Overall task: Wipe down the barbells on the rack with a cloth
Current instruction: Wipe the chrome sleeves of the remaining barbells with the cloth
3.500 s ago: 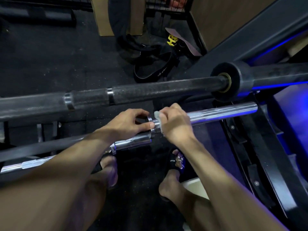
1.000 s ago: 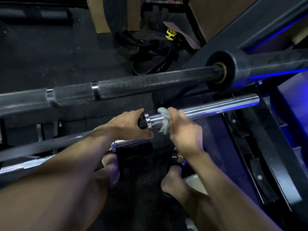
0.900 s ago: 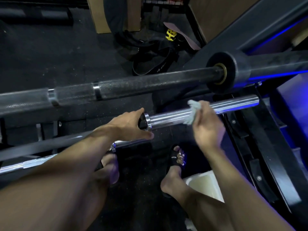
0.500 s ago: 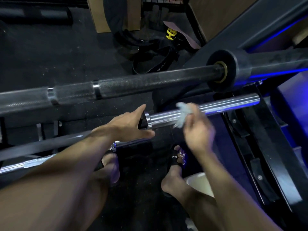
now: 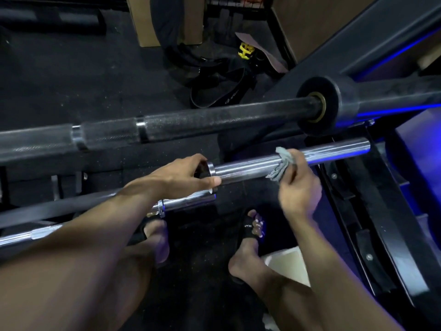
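A chrome barbell sleeve (image 5: 248, 164) runs from the centre toward the right, lying on the rack. My left hand (image 5: 181, 177) grips the bar at the sleeve's collar. My right hand (image 5: 297, 187) holds a small grey cloth (image 5: 281, 163) wrapped over the middle of the sleeve. A black barbell (image 5: 191, 124) with a thick dark collar lies across the rack just beyond. A second chrome sleeve end (image 5: 188, 203) shows below my left hand.
The black rack frame (image 5: 372, 235) runs down the right side, lit blue. Belts and straps (image 5: 222, 91) lie on the black rubber floor beyond the bars. My sandalled feet (image 5: 250, 235) stand below, next to a white container (image 5: 288, 263).
My right hand has slid the cloth back and forth along the chrome sleeve, now further right than half a second ago. My left hand has stayed at the collar.
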### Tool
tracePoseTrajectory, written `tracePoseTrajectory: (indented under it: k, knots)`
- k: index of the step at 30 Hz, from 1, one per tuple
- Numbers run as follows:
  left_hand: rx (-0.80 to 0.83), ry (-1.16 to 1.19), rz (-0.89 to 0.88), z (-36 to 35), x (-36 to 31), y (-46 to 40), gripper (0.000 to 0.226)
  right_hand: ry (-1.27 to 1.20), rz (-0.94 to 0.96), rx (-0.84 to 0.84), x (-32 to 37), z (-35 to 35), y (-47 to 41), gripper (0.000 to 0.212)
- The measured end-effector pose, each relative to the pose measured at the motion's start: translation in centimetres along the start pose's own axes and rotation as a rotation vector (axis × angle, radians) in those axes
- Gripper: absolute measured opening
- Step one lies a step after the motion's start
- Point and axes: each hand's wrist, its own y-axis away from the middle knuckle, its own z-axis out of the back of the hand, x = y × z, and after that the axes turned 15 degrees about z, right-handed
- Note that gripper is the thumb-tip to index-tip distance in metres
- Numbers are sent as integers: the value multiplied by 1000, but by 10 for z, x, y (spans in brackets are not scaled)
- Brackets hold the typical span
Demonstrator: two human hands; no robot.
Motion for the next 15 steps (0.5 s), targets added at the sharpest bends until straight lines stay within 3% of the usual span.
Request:
tracePoseTrajectory:
  k: [1, 4, 7, 9, 12, 13, 15]
  knots:
    - [5, -7, 1, 0, -1, 0, 62, -27, 36, -25, 9, -5, 6, 43]
    - [13, 32, 5, 1, -2, -2, 40, -183, 289, 123, 55, -17, 30, 43]
    - [5, 67, -2, 2, -2, -3, 37, -137, 478, 247, 52, -5, 20, 45]
    - [6, 62, -15, 1, -2, -4, 39, -39, 388, 231, 19, 5, 1, 41]
    - [3, 55, -22, 0, 0, -4, 40, 37, 29, 23, -12, 10, -16, 42]
    - [8, 59, -20, 0, 0, -5, 40, 33, 18, -11, -5, 2, -10, 42]
    - [8, 65, -18, -1, -1, -5, 42, -89, 184, 24, 34, -13, 15, 41]
